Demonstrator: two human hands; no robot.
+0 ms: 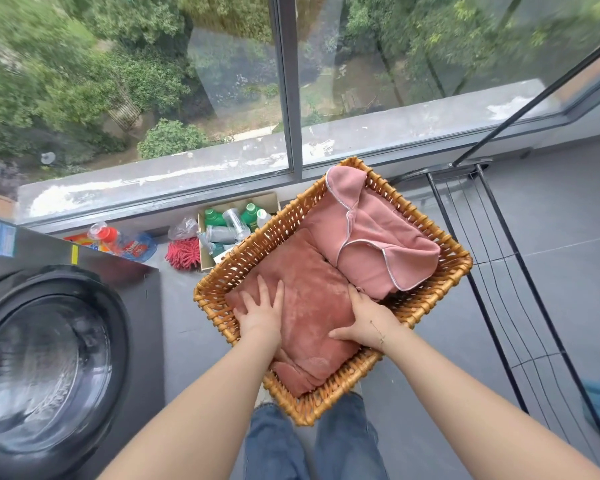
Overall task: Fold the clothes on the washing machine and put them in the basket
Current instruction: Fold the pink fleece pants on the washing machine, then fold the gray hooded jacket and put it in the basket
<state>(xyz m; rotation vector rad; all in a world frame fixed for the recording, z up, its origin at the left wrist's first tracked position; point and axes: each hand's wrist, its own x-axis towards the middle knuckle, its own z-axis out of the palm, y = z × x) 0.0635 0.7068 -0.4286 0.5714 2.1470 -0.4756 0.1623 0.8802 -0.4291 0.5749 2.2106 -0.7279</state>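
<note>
I saw left grip (258,311) spread flat on folded rust cloth (312,306) inside basket (326,403); right grip (364,322) at cloth edge, closure unclear.

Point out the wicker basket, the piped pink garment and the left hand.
wicker basket (423,216), head view, far right rim.
piped pink garment (378,244), head view, middle of its folded top.
left hand (260,311), head view, back of the hand.
</note>
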